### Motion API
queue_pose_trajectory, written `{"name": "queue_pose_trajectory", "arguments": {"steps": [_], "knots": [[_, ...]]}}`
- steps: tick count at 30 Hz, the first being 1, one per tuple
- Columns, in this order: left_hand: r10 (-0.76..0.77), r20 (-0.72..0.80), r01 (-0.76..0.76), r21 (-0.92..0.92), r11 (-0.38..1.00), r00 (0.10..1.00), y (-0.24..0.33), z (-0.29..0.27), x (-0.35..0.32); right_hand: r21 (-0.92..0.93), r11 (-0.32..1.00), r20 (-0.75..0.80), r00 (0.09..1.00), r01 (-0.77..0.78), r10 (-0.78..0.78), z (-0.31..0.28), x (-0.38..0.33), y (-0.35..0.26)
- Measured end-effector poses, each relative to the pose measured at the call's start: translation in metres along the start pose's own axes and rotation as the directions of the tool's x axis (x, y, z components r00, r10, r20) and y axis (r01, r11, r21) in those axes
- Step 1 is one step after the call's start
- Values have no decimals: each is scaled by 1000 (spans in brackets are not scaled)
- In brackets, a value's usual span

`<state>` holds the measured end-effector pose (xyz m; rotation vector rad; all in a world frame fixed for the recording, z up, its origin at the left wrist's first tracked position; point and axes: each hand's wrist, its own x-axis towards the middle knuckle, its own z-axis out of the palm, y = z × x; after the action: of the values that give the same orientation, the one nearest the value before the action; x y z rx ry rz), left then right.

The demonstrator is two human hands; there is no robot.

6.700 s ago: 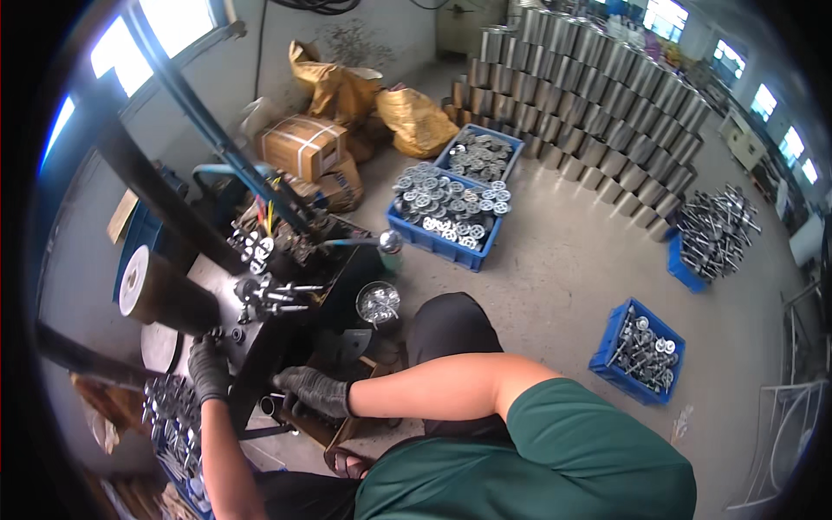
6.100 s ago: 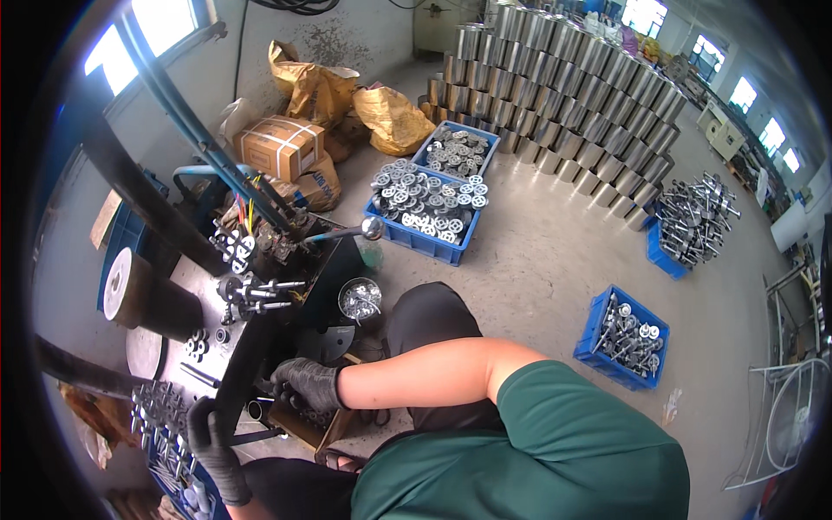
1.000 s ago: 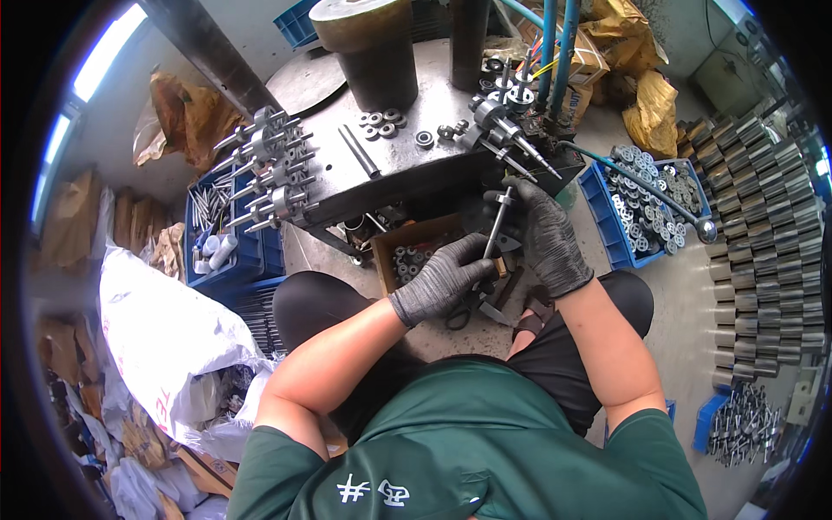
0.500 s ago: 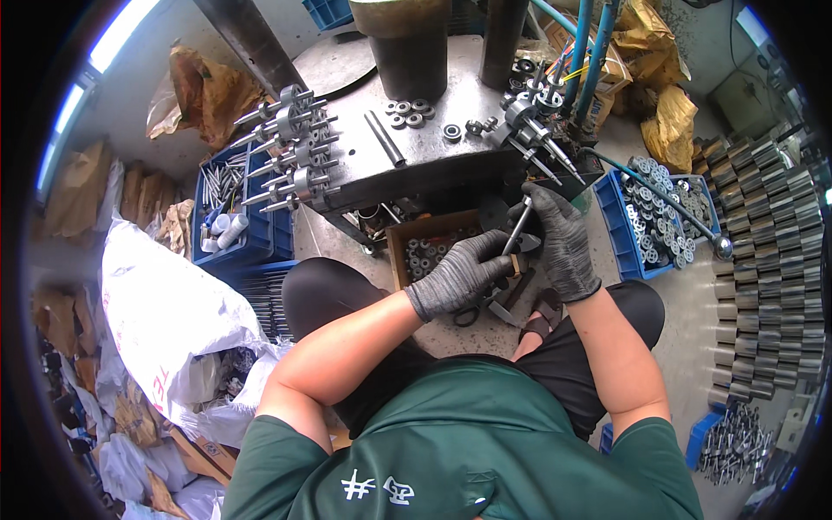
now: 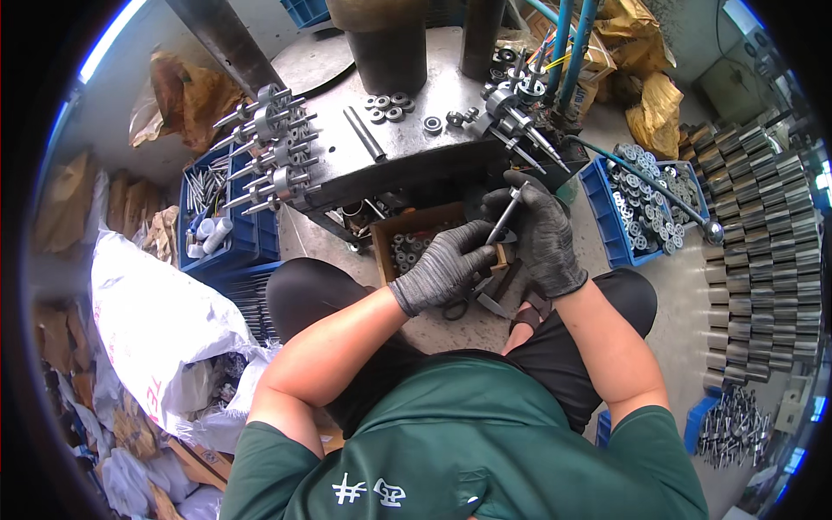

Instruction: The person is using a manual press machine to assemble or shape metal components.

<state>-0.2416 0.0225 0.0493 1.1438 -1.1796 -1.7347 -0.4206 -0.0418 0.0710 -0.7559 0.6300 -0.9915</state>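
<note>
My left hand, in a grey glove, grips the lower part of a slim metal shaft held at a slant above my knees. The gloved right hand has its fingers bent around the shaft's upper end. Beyond them stands a steel worktable. On it lie several small bearings, a single bearing and a loose metal tube. Shafts with round metal cores line its left edge, and similar shafts lie at its right corner.
Below the table sits a wooden box of bearings, with scissors near it. A blue crate of round metal parts stands right, before stacked metal cylinders. At left are another blue crate and a white sack.
The view has shifted, so the table sits slightly further left and higher. Both hands stay at the shaft; the right hand's fingers have moved a little around its upper end.
</note>
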Motion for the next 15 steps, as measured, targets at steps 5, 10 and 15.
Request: {"name": "queue_pose_trajectory", "arguments": {"steps": [5, 10, 15], "knots": [[123, -26, -120, 89, 989, 992, 1, -1, 2, -129, 988, -39, 995, 88, -93, 7, -3, -1], [104, -29, -99, 144, 985, 994, -1, -1, 3, -306, 943, -48, 987, 129, -151, 3, -3, 1], [110, -13, -107, 140, 984, 994, -2, -2, 4, -512, 830, -10, 964, 223, -266, -5, 0, 7]]}}
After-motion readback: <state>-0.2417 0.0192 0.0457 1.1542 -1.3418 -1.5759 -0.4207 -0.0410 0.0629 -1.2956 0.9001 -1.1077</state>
